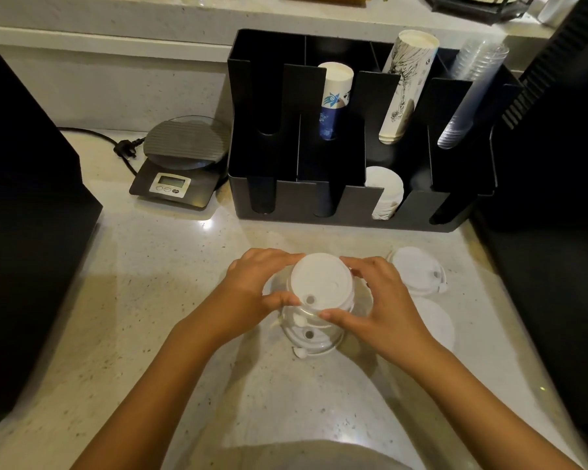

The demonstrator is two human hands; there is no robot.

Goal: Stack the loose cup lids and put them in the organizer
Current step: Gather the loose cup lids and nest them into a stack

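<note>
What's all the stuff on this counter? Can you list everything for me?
Lid stack: one, white, held over the counter's middle.
Loose lids: several, white, on the counter beside and under the stack.
Organizer: one, black, behind the lids.
Lids in organizer: one stack, white, front slot.
Paper cups: two stacks, white with prints, back slots.
Clear cups: one stack, back right slot.
Scale: one, grey, left of organizer.
Counter: one, pale speckled.
Left hand, right hand: gripping the lid stack.
</note>
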